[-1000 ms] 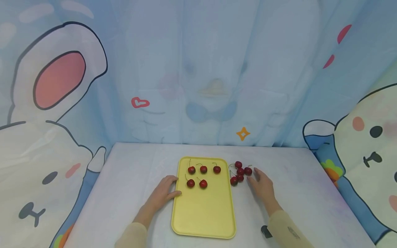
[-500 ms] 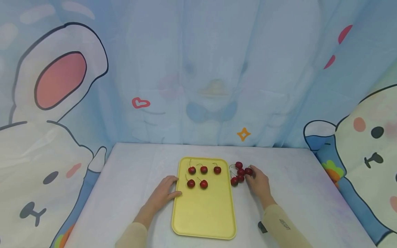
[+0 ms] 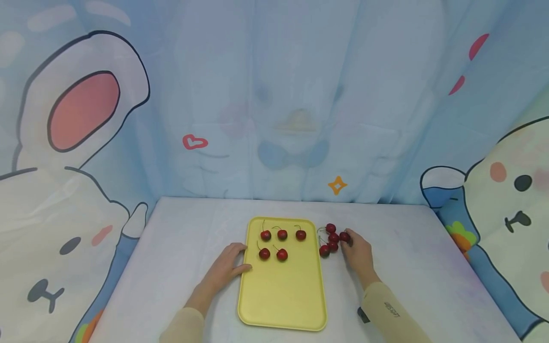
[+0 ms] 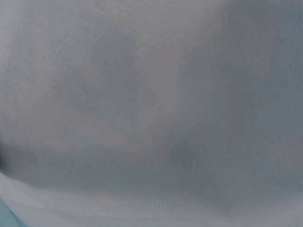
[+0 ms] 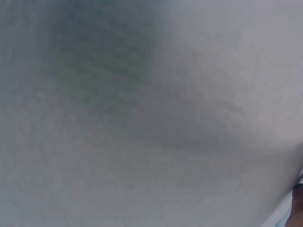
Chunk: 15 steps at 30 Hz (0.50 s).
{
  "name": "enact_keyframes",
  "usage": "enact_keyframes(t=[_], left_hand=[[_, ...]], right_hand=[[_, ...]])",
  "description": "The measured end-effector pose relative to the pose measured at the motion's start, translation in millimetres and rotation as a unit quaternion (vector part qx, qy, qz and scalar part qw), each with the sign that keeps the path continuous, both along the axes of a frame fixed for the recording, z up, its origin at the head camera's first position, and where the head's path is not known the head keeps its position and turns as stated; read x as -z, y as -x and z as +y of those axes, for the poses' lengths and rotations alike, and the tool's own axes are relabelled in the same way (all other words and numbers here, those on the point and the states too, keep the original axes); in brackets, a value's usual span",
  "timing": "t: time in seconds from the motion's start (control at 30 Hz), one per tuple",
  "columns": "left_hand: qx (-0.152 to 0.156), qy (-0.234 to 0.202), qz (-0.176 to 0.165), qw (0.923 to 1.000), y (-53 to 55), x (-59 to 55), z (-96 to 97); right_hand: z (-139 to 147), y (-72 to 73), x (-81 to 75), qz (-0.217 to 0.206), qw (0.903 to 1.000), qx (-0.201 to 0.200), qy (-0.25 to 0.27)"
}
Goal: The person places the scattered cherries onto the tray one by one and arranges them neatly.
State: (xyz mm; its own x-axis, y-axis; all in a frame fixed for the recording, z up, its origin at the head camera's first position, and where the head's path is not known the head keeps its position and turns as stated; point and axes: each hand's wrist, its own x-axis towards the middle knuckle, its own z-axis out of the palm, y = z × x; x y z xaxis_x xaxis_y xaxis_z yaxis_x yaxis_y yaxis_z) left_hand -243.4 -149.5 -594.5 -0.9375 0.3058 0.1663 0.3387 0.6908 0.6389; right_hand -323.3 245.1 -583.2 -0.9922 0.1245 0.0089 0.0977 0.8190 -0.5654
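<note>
My right hand (image 3: 359,252) pinches a dark red cherry (image 3: 344,237) between thumb and fingers, at the right side of a small cluster of cherries (image 3: 333,237). The cluster lies on the white tabletop, close against the right edge of a yellow rectangular tray (image 3: 280,297). My left hand (image 3: 225,267) rests at the tray's left edge, with fingertips and thumb spread along the rim. On the tray, a far row has three stemmed cherries (image 3: 281,234); two more cherries (image 3: 264,254) lie in front of them. Both wrist views show mostly blurred, pale cloth.
A white cloth covers the table (image 3: 180,233). Behind it hangs a light blue curtain (image 3: 296,95) printed with cartoon animals. A small black object (image 3: 363,314) shows beside my right sleeve (image 3: 392,309).
My right hand has moved slightly left onto the rightmost cherry of the cluster and its fingers have closed around it. My left hand, the tray and the cherries on it stay put.
</note>
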Motion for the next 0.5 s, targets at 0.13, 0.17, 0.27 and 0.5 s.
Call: enact_keyframes(t=[0.13, 0.17, 0.27, 0.5], left_hand=[[-0.003, 0.002, -0.006, 1.0000, 0.1, -1.1, 0.5], [-0.003, 0.003, -0.006, 1.0000, -0.1, -1.2, 0.6], [-0.002, 0.006, -0.003, 1.0000, 0.0, -1.1, 0.4], [0.001, 0.007, -0.001, 1.0000, -0.7, -1.6, 0.2]], right_hand=[[2.5, -5.5, -4.1, 0.015, 0.9999, -0.004, 0.000], [2.9, -7.5, -5.0, 0.019, 0.9998, -0.004, 0.000], [3.9, -11.8, -6.2, 0.024, 0.9997, -0.002, 0.000], [6.9, -19.7, -7.9, 0.027, 0.9996, -0.005, 0.004]])
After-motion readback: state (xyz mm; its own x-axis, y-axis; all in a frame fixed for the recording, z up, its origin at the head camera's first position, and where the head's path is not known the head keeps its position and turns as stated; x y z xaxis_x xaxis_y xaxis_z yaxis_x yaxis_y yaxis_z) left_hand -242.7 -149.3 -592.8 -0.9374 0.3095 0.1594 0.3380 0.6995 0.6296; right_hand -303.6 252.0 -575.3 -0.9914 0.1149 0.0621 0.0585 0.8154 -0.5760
